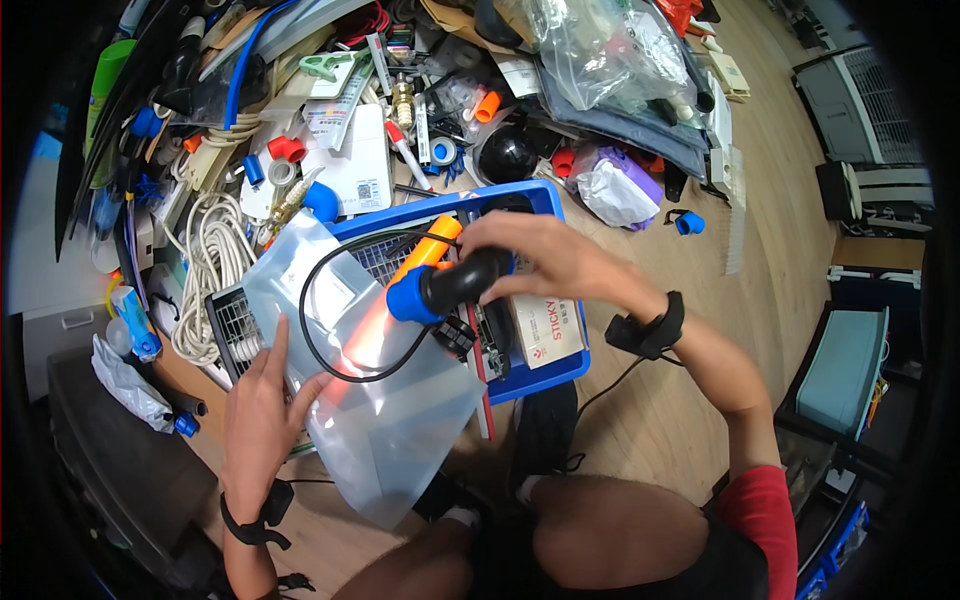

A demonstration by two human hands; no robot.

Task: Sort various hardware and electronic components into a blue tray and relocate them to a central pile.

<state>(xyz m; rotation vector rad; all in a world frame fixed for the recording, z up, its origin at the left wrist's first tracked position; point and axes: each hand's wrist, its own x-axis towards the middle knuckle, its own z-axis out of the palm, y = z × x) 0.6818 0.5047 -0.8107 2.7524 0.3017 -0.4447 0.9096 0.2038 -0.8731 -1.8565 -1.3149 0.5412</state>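
My right hand (544,259) curves around a black elbow pipe fitting (469,281) with a blue collar (411,294), its fingers at the fitting's upper end; whether they press on it is hard to tell. My left hand (262,416) lies with spread fingers on a translucent plastic bag (397,442). An orange tube (420,255) runs beside the collar and partly under the bag. A thin black cable loop (302,300) crosses over both. Beneath is a blue tray (544,382) holding a white box with printing (547,330), a red strip (480,375) and a wire grid (379,259).
Coiled white rope (214,277) lies left of the tray. Behind it are piled pipe fittings, markers, papers and plastic bags (607,52). A purple and white package (619,187) sits at the right. A dark bin (112,435) stands at the lower left, and shelving (840,375) stands far right.
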